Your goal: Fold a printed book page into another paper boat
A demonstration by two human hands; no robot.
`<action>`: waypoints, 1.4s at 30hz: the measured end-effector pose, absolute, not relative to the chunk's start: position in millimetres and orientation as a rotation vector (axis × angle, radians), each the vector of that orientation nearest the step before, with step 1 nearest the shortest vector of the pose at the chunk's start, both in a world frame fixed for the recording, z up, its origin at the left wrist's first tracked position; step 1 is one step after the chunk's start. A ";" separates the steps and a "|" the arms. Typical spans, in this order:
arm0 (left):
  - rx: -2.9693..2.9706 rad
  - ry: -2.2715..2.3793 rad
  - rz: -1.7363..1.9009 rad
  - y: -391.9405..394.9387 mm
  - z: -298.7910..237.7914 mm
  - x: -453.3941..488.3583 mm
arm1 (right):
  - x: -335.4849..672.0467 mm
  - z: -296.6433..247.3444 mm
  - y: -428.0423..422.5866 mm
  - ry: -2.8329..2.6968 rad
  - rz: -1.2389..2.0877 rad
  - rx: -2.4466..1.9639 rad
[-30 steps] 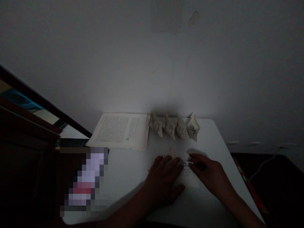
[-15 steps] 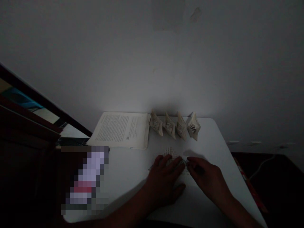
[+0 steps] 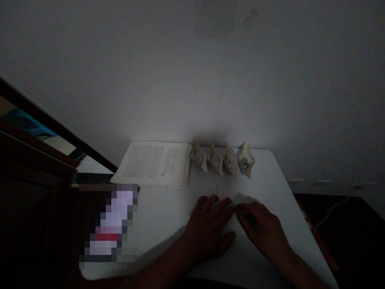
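Observation:
A printed sheet of paper [image 3: 217, 192], folded to a pointed top, lies on the white table in front of me. Spread across it, my left hand [image 3: 209, 224] presses it flat with fingers stretched out, hiding most of it. At the sheet's right corner my right hand [image 3: 261, 222] is closed, thumb and forefinger pinching the paper's edge. The exact fold under my fingers is hidden. Behind my hands, several folded paper boats [image 3: 231, 161] made from printed pages stand side by side in a row.
Left of the boats lies a stack of printed pages [image 3: 150, 164]. A blurred-out, phone-like object [image 3: 112, 220] is at the left edge of the white table [image 3: 162, 208]. A pale wall [image 3: 168, 80] rises directly behind. A white cable [image 3: 331, 208] hangs at the right.
My right hand's fingers have closed together on the right corner of the folded sheet and shifted slightly lower. My left hand stays pressed on the paper.

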State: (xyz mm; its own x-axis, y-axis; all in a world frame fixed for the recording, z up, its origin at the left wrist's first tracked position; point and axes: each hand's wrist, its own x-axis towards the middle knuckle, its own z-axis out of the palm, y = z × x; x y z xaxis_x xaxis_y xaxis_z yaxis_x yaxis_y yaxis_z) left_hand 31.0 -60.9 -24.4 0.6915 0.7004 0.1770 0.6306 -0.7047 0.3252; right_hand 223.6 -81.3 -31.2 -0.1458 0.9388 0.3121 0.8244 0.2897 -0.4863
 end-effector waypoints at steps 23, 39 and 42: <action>2.702 1.047 0.419 -60.9 -25.2 30.3 | 227.1 -26.2 -90.5 -1.984 0.375 -1.585; 2.698 1.044 0.443 -59.6 -27.0 27.1 | 248.8 -22.7 -69.6 -1.732 0.605 -1.752; 2.696 1.049 0.443 -59.9 -27.5 26.8 | 246.3 -20.8 -67.0 -1.755 0.590 -1.768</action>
